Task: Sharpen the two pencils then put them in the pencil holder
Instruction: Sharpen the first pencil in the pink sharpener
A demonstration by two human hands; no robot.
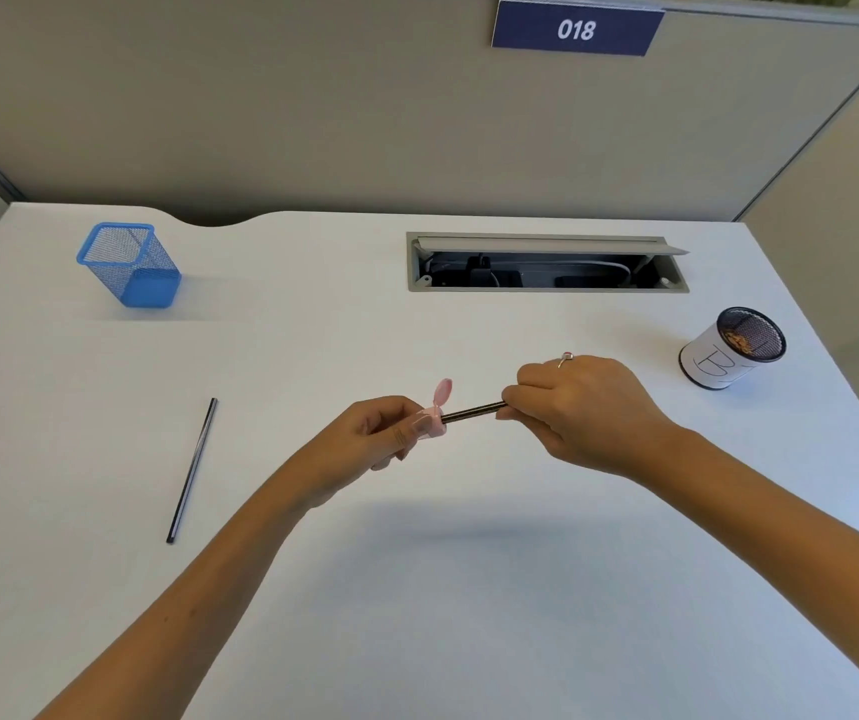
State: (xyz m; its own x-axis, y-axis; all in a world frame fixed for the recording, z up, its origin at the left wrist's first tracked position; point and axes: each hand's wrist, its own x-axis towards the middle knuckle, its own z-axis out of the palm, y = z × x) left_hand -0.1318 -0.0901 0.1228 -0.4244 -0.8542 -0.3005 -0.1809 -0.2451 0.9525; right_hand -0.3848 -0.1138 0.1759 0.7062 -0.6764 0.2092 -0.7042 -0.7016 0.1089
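My left hand (383,428) grips a small pink sharpener (435,420) whose round lid stands flipped up. A dark pencil (471,412) runs from the sharpener's mouth to my right hand (580,410), which is closed around its far end. Both hands hover above the middle of the white desk (443,589). A second dark pencil (192,470) lies flat on the desk to the left, apart from both hands. The blue mesh pencil holder (128,265) stands at the back left with nothing visible inside.
A round black mesh cup wrapped in white paper (731,348) stands at the right with shavings inside. An open grey cable tray (546,262) is sunk into the desk at the back. Grey partition walls close off the back and right.
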